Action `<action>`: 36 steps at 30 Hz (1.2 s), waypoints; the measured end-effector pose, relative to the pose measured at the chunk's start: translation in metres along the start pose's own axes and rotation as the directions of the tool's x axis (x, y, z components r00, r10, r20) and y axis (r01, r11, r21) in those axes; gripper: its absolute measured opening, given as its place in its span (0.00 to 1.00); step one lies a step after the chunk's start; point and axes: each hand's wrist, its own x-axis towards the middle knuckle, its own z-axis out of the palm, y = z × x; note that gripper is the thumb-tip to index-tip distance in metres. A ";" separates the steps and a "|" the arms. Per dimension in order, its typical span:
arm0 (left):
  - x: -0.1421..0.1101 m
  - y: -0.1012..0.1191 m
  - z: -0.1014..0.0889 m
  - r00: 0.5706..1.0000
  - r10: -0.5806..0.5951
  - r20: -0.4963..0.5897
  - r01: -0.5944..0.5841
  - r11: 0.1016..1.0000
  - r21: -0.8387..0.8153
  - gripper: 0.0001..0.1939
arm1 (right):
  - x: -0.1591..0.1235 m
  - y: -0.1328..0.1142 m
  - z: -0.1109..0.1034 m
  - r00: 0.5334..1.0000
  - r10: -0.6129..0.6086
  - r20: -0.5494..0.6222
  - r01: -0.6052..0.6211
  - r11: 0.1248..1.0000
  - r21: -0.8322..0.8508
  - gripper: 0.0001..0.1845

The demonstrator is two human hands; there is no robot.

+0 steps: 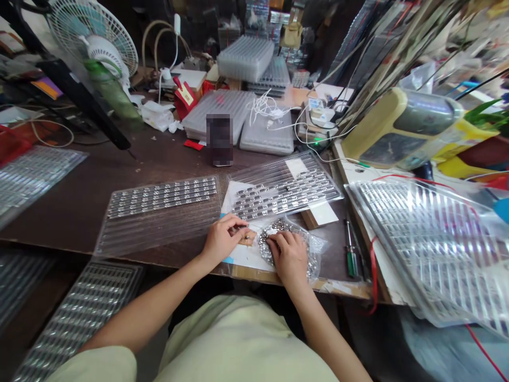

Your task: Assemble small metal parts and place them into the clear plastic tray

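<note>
Hands, bare, pair, at the near edge of a dark wooden table [71, 212]. Left hand [221, 240]: curled, fingertips [240, 229] drawn close together just above a small tan pad [248, 238]; whether they hold a part, cannot tell. Right hand [289, 256]: half closed, fingers [276, 242] pressed down on a heap of small metal parts [280, 225]; hold on any single piece, cannot tell. Heap at lower centre, on a clear plastic bag [317, 259], which lies partly on a white sheet [246, 260]. Clear blister tray [159, 199], left of the hands, with rows of metal parts. Second blister tray [284, 190], just above the heap, likewise filled. Green-handled screwdrivers [351, 255], right of the bag. Large clear tray stack [421, 249], far right. White desk fan [93, 37], upper left. Stacked plastic trays [245, 58], upper centre.
</note>
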 end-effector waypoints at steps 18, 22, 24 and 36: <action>-0.007 -0.003 0.020 0.981 0.156 0.113 -0.166 0.982 0.087 0.03 | 0.000 0.001 0.004 0.994 0.030 -0.107 -0.008 0.980 0.198 0.09; -0.007 0.000 0.019 0.979 0.173 0.104 -0.179 0.982 0.057 0.03 | 0.001 0.001 0.001 0.991 0.018 -0.132 0.010 0.977 0.214 0.09; 0.000 0.001 0.009 0.982 0.180 0.052 -0.183 0.982 0.055 0.03 | 0.003 -0.001 -0.002 0.991 0.008 -0.130 0.021 0.974 0.226 0.08; 0.066 -0.061 -0.070 0.975 0.040 -0.216 0.085 0.838 0.538 0.07 | 0.016 -0.038 0.020 0.999 -0.041 0.016 0.036 0.970 0.239 0.05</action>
